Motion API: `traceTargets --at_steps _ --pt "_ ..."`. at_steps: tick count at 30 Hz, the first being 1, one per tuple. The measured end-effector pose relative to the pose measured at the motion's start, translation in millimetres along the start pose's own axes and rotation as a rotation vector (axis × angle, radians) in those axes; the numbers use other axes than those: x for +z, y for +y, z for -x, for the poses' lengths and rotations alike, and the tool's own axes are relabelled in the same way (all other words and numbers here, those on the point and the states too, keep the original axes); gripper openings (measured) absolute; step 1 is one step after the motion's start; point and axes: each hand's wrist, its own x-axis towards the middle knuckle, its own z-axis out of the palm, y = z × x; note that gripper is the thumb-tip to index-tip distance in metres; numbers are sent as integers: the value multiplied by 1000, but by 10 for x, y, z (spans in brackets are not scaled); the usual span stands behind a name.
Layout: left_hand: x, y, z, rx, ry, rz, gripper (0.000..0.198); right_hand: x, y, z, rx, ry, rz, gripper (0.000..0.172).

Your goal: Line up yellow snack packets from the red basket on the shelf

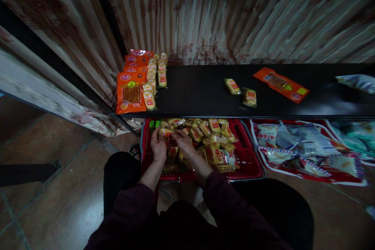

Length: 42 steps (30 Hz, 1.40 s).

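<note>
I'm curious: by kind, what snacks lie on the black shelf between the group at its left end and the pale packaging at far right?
Small yellow snack packs: 2
Long orange snack packet: 1
Total: 3

left grip (158, 147): cupped | right grip (183, 140): half-curled, alongside | forearms (202, 165): extended forward, converging

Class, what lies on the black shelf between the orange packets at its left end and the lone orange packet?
In the head view: rows of small yellow packs, then bare black shelf, then two loose yellow packs.
</note>
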Motion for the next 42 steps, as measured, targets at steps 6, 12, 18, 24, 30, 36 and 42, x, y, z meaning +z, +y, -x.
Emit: traceTargets --at_steps 6,12,18,24,30,36,42 --pt "-10 75 19 -8 -42 -12 37 -8 -154 235 117 -11 -138 43" --pt "-1 38 2 121 -56 -15 36 -28 -163 324 99 27 -50 50" --pt "9 43 39 186 -84 -9 37 4 -129 409 -43 36 -92 43" --pt "33 109 108 257 -109 1 38 3 -211 506 -135 66 -90 40" --pt "74 267 186 307 -131 1 42 -8 -325 558 -190 96 -147 44" --pt "91 456 181 372 -196 -47 42 -10 -432 565 -187 144 -222 45" --pt "120 565 112 392 -256 -13 41 -7 -538 555 -205 163 -326 44"
